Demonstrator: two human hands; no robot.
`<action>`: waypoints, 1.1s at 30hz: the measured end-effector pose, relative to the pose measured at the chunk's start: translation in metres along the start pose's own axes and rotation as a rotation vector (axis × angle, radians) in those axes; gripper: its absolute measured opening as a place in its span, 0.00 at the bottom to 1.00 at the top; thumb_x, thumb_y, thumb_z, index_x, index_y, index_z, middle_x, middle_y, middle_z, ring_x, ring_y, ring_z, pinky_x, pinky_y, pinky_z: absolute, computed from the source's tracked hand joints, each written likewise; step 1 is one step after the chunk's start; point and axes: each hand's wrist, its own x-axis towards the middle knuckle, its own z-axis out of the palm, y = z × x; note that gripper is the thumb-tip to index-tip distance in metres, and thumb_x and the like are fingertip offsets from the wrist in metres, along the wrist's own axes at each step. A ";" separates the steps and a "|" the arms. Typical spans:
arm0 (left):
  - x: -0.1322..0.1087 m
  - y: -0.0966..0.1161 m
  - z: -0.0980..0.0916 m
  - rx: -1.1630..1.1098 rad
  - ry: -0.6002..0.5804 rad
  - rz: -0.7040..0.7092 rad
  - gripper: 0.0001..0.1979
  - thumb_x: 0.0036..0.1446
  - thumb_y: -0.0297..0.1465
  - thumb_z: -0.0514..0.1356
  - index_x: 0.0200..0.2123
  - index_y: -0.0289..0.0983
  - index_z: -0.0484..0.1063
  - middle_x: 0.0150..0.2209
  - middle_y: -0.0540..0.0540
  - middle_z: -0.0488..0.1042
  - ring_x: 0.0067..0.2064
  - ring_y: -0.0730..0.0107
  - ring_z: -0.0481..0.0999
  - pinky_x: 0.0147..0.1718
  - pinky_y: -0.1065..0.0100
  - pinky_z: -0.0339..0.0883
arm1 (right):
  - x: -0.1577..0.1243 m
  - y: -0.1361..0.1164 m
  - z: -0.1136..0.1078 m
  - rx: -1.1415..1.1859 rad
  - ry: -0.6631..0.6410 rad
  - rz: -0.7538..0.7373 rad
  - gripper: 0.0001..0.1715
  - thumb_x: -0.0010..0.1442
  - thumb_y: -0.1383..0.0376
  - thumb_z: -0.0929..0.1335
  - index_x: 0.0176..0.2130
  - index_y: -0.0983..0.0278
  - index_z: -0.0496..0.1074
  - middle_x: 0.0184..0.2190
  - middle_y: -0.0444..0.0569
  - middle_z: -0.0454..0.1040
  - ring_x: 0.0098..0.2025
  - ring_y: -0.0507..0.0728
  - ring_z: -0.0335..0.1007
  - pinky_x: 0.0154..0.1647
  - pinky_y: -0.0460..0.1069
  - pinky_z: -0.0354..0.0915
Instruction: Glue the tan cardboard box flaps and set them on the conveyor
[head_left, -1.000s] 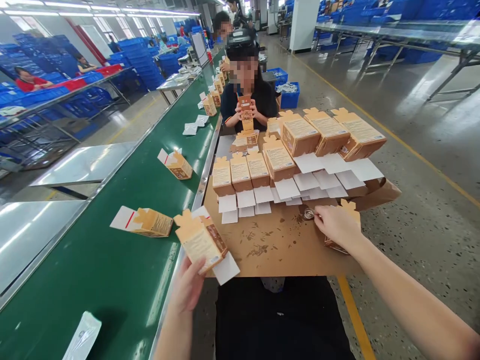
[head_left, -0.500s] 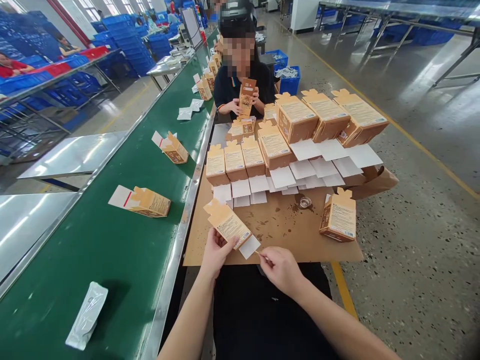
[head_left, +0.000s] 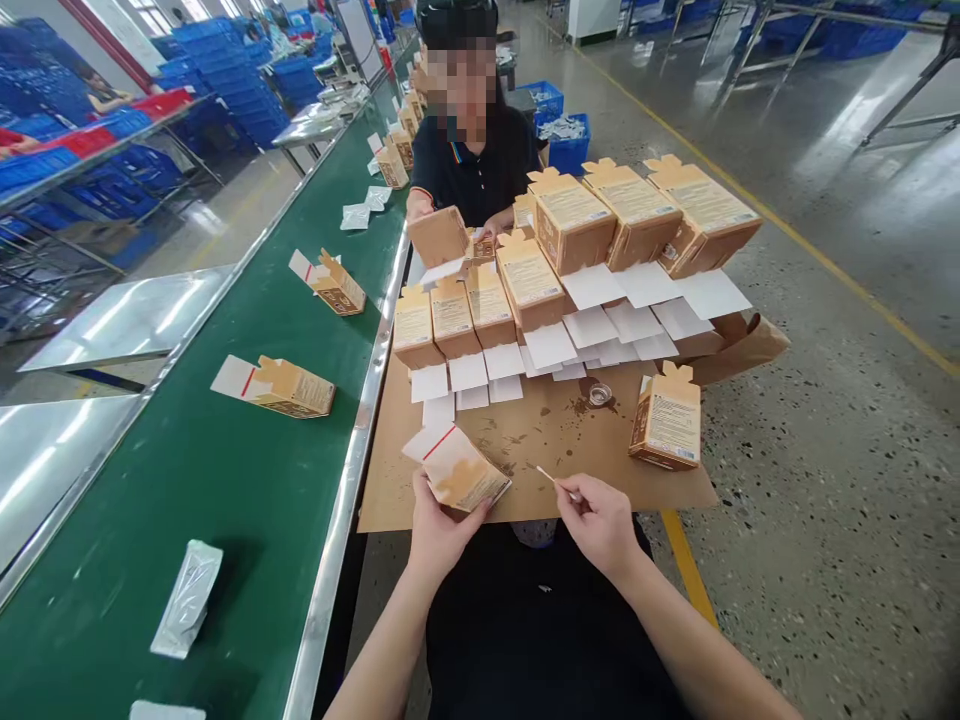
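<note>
My left hand (head_left: 441,528) grips a brown and cream carton (head_left: 469,478), tilted, above the near edge of the brown cardboard sheet (head_left: 540,490). A white flap with a red strip sticks out at the carton's upper left. In my right hand (head_left: 600,522), pinched between thumb and fingers, is a cotton swab (head_left: 546,473) whose white tip points up and left, apart from the carton. A small clear dish (head_left: 599,395) sits on the wet-spotted cardboard beyond. To the right of my right hand stands another carton (head_left: 666,422).
Rows of cartons (head_left: 529,280) with white flaps lie stacked across the table's far part. A co-worker (head_left: 476,150) sits behind them, one hand on a carton (head_left: 439,238). Along the left runs a green conveyor belt (head_left: 247,480) carrying cartons and silvery packets (head_left: 187,598).
The carton in my left hand has turned, so its red-striped flap now points up-left. My right hand has moved the swab up and away from it. The co-worker's carton has been lowered leftward.
</note>
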 end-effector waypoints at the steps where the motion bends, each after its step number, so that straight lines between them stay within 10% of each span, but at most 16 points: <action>1: -0.004 -0.002 -0.001 0.052 0.009 0.014 0.40 0.49 0.51 0.83 0.57 0.45 0.69 0.52 0.40 0.86 0.53 0.44 0.91 0.50 0.51 0.87 | -0.002 -0.001 -0.005 0.011 0.021 0.028 0.19 0.83 0.62 0.69 0.37 0.58 0.81 0.24 0.39 0.71 0.21 0.51 0.61 0.24 0.48 0.61; 13: -0.003 -0.007 -0.002 0.119 0.111 0.026 0.38 0.46 0.50 0.84 0.51 0.48 0.67 0.44 0.43 0.86 0.45 0.42 0.92 0.42 0.51 0.86 | -0.010 -0.005 -0.009 0.128 0.050 0.188 0.27 0.79 0.50 0.72 0.31 0.58 0.83 0.20 0.41 0.71 0.20 0.53 0.63 0.22 0.47 0.65; 19: 0.055 -0.013 -0.111 0.073 0.637 -0.016 0.47 0.40 0.48 0.87 0.55 0.48 0.62 0.56 0.41 0.85 0.59 0.41 0.90 0.63 0.40 0.85 | -0.007 0.006 -0.028 0.092 0.096 0.192 0.25 0.74 0.51 0.75 0.28 0.59 0.84 0.19 0.43 0.71 0.18 0.52 0.64 0.21 0.47 0.66; 23: 0.089 -0.021 -0.167 0.112 0.608 -0.133 0.46 0.40 0.37 0.85 0.52 0.49 0.58 0.54 0.41 0.85 0.61 0.42 0.89 0.70 0.37 0.79 | -0.004 0.015 -0.032 0.096 0.048 0.216 0.28 0.72 0.45 0.76 0.27 0.59 0.84 0.18 0.43 0.70 0.18 0.53 0.63 0.20 0.47 0.66; 33: 0.104 -0.047 -0.151 0.186 0.668 -0.180 0.50 0.43 0.32 0.85 0.65 0.44 0.64 0.59 0.38 0.83 0.67 0.39 0.85 0.74 0.34 0.75 | 0.008 0.023 -0.027 0.052 -0.008 0.223 0.32 0.71 0.39 0.75 0.26 0.57 0.84 0.19 0.44 0.71 0.18 0.54 0.64 0.21 0.48 0.67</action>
